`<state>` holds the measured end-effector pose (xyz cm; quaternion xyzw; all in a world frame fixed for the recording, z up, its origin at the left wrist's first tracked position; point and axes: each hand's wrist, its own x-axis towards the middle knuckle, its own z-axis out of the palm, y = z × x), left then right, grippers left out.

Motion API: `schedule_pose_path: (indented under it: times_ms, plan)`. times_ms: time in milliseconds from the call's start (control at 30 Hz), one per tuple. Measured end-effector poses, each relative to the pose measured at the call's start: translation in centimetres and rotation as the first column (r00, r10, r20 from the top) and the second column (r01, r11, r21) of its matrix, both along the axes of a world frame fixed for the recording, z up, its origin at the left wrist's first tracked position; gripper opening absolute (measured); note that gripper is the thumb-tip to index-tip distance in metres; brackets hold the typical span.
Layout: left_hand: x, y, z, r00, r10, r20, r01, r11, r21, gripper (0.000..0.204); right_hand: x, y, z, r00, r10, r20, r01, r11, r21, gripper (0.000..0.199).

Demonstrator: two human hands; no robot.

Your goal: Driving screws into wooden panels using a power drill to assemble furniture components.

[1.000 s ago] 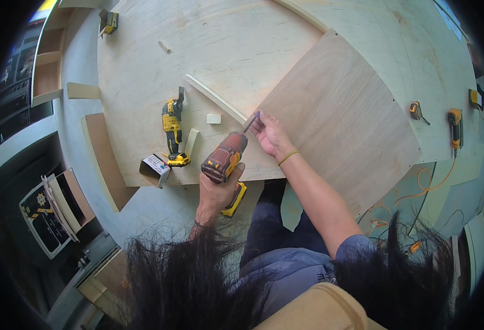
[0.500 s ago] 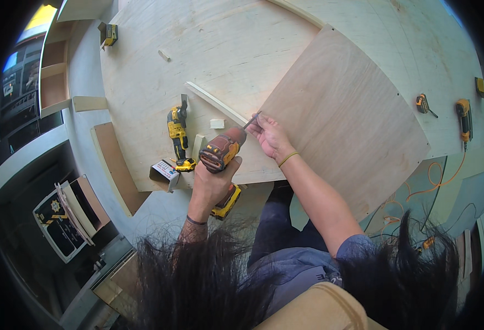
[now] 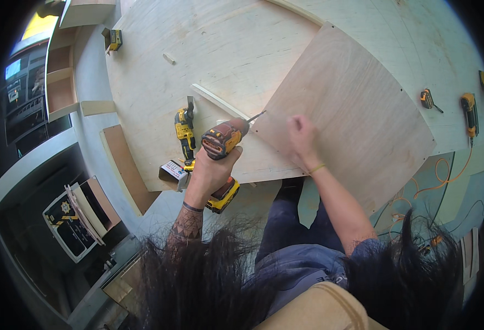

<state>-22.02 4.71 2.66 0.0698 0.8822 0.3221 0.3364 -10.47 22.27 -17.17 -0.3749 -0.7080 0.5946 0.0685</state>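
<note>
My left hand (image 3: pixel 211 173) is closed round the handle of a yellow and dark cordless driver (image 3: pixel 222 137) with a reddish-brown nose. Its long thin bit (image 3: pixel 257 116) points up and right, near the left corner of a large plywood panel (image 3: pixel 357 121). Small dark dots mark the panel's corners and edge. Over the panel's near left part hovers my right hand (image 3: pixel 303 135); its fingers look curled but are smeared by motion, so what they hold, if anything, cannot be made out. A pale wood strip (image 3: pixel 217 100) runs along the table toward the panel's left corner.
Left of the driver lie a yellow multi-tool (image 3: pixel 185 132) and a small open box (image 3: pixel 173 175). A wood offcut (image 3: pixel 169 58) and a battery (image 3: pixel 112 40) sit farther back. At right are a tape measure (image 3: pixel 427 100) and a yellow tool (image 3: pixel 469 115) with an orange cord (image 3: pixel 445 180).
My right hand has moved right, away from the driver's bit and over the panel. The driver stays in my left hand near the panel's corner. The whole view has shifted slightly.
</note>
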Motion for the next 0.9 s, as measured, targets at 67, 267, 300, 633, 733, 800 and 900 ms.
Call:
schedule_pose_path:
  times_ms: [67, 267, 300, 633, 733, 800, 900]
  plan:
    - [-0.2, 0.3, -0.1, 1.000, -0.022, -0.009, 0.021, 0.999, -0.027, 0.034, 2.2, 3.6, -0.3, 0.999, -0.039, 0.029, 0.030, 0.968, 0.247, 0.023]
    - [0.0, 1.1, -1.1, 0.999, -0.029, 0.037, 0.032, 0.996, -0.080, 0.033, 5.4, 8.9, -3.5, 0.995, 0.038, -0.088, 0.017, 0.838, 0.545, 0.013]
    - [0.1, 1.2, -1.4, 0.999, -0.013, 0.044, 0.017, 0.995, -0.096, 0.032, 5.4, 9.0, -3.7, 0.985, 0.128, -0.114, -0.023, 0.759, 0.651, 0.011]
    - [-0.5, 2.9, -2.1, 0.920, 0.252, 0.299, -0.151, 0.934, -0.323, 0.044, 5.3, 8.9, -3.5, 0.991, 0.125, -0.037, -0.073, 0.765, 0.640, 0.010]
    - [1.1, 1.4, -3.8, 1.000, 0.028, -0.007, -0.028, 1.000, -0.015, 0.044, 5.1, 8.7, -3.6, 0.989, 0.143, -0.031, -0.087, 0.746, 0.660, 0.004]
    - [1.6, 0.3, -5.0, 0.964, -0.098, -0.248, 0.122, 0.989, 0.086, 0.042, 5.1, 8.4, -3.6, 0.988, 0.142, -0.061, -0.073, 0.780, 0.622, 0.005]
    - [2.5, 0.6, -4.3, 0.983, 0.132, 0.126, -0.125, 0.990, -0.060, 0.041, 6.6, 9.3, -5.2, 0.991, 0.092, -0.100, -0.007, 0.770, 0.638, 0.013]
